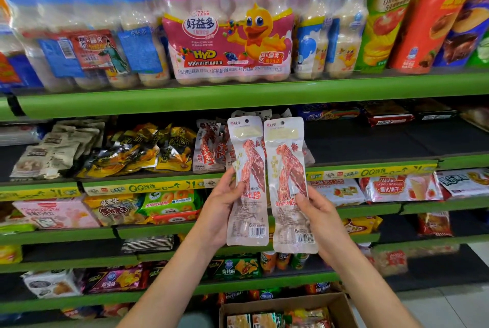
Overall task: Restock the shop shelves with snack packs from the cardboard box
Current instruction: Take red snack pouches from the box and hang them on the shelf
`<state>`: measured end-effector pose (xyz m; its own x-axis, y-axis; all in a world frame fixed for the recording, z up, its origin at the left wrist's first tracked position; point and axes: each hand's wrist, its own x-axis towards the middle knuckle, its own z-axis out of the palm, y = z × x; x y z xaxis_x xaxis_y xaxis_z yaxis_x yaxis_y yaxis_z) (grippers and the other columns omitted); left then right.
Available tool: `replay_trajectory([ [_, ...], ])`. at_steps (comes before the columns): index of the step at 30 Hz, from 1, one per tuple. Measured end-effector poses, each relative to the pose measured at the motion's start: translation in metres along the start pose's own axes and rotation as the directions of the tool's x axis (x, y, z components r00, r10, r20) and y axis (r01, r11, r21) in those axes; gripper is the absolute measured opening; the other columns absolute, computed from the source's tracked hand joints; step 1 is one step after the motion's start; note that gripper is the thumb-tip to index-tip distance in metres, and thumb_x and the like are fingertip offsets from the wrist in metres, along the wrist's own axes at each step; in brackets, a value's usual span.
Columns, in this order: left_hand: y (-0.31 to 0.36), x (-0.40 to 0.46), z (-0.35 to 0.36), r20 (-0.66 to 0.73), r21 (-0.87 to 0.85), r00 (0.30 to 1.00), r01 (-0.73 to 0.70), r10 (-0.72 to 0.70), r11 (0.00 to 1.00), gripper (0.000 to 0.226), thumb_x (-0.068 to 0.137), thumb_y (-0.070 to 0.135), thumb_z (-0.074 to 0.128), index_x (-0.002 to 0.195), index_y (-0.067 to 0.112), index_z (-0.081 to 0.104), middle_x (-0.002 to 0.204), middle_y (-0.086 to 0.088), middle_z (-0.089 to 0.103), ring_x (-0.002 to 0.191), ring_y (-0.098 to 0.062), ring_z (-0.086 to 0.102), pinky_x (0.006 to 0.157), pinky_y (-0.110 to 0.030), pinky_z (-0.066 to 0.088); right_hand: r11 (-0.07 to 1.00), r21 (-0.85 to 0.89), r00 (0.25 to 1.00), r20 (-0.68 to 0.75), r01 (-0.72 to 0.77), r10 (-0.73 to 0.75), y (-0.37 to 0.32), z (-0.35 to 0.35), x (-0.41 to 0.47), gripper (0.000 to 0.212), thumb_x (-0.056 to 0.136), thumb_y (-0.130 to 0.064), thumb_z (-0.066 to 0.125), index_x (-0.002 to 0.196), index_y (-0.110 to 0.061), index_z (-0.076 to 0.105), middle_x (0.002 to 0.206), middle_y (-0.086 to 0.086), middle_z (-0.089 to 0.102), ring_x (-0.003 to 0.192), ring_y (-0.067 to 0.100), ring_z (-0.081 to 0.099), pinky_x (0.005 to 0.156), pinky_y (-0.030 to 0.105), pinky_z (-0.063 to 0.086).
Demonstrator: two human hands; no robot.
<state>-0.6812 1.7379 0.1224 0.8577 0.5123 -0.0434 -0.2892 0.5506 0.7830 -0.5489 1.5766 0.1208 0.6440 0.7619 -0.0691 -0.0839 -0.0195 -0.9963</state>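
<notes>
The cardboard box (287,309) is sitting at the bottom edge of the view, cut off, with only the tops of a few packs showing inside. The drink bottles (227,23) on the top shelf are blurring toward the left, and their caps are running out of view.

The left hand (221,206) is holding the left snack pack (248,182) upright, thumb lying on its front edge and the other fingers hiding behind it, so the grip is clamping on that pack. Just beside it, edges touching or nearly so, the right snack pack (288,185) is standing upright in the right hand (321,219), thumb pressing on its front, the remaining fingers hiding behind. Both packs are hovering in front of the green shelf (148,187), overlapping similar red packs (209,148) lying there; how many are lying behind is hard to make out.
</notes>
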Motion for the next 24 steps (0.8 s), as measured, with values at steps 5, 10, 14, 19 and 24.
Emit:
replay_trajectory([
  [5,-0.0011,0.0011,-0.0026,-0.057,-0.017,0.998,0.021,-0.022,1.0,0.058,0.092,0.009,0.058,0.148,0.022,0.049,0.134,-0.012,0.067,0.116,-0.028,0.068,0.089,-0.044,0.059,0.998,0.059,0.999,0.011,0.035,-0.036,0.0008,-0.0001,0.0023,0.029,0.096,-0.03,0.056,0.114,-0.045,0.071,0.123,-0.008,0.072,0.115,0.011,0.066,0.094,0.035,0.052],
  [10,-0.0011,0.002,-0.0031,-0.104,-0.032,0.994,0.035,-0.038,0.999,0.053,0.089,0.014,0.061,0.14,0.023,0.057,0.133,-0.01,0.068,0.115,-0.025,0.07,0.083,-0.036,0.061,0.994,0.107,0.999,0.006,0.035,-0.036,-0.0033,0.0033,0.0001,0.03,0.088,-0.032,0.059,0.108,-0.051,0.073,0.12,-0.012,0.073,0.112,0.003,0.067,0.09,0.026,0.048],
  [14,-0.0015,0.0032,-0.0041,-0.116,-0.021,0.992,0.04,-0.042,0.999,0.055,0.089,0.016,0.06,0.143,0.024,0.054,0.134,-0.009,0.068,0.118,-0.025,0.068,0.089,-0.038,0.06,0.982,0.186,0.998,-0.058,-0.01,0.022,-0.0007,0.0019,0.003,0.033,0.093,-0.022,0.06,0.098,-0.05,0.077,0.118,-0.013,0.074,0.111,0.002,0.067,0.104,0.035,0.044],
  [19,-0.0033,0.0046,-0.0025,-0.119,-0.012,0.991,0.057,-0.058,0.998,0.051,0.094,0.015,0.056,0.145,0.023,0.053,0.137,-0.012,0.065,0.122,-0.029,0.064,0.097,-0.045,0.053,0.953,0.296,0.996,-0.044,-0.057,0.074,0.0032,-0.0022,0.0048,0.027,0.09,-0.025,0.062,0.111,-0.035,0.077,0.124,-0.002,0.072,0.124,0.019,0.062,0.115,0.051,0.037],
  [24,-0.0033,0.0037,0.0005,-0.087,-0.029,0.994,0.057,-0.059,0.998,0.044,0.097,0.014,0.055,0.139,0.024,0.06,0.135,-0.011,0.067,0.116,-0.026,0.068,0.088,-0.039,0.058,0.925,0.369,0.99,-0.067,-0.09,0.122,0.005,-0.006,0.0068,0.064,0.08,-0.035,0.068,0.14,-0.019,0.057,0.141,0.001,0.061,0.137,0.022,0.051,0.12,0.053,0.03],
])
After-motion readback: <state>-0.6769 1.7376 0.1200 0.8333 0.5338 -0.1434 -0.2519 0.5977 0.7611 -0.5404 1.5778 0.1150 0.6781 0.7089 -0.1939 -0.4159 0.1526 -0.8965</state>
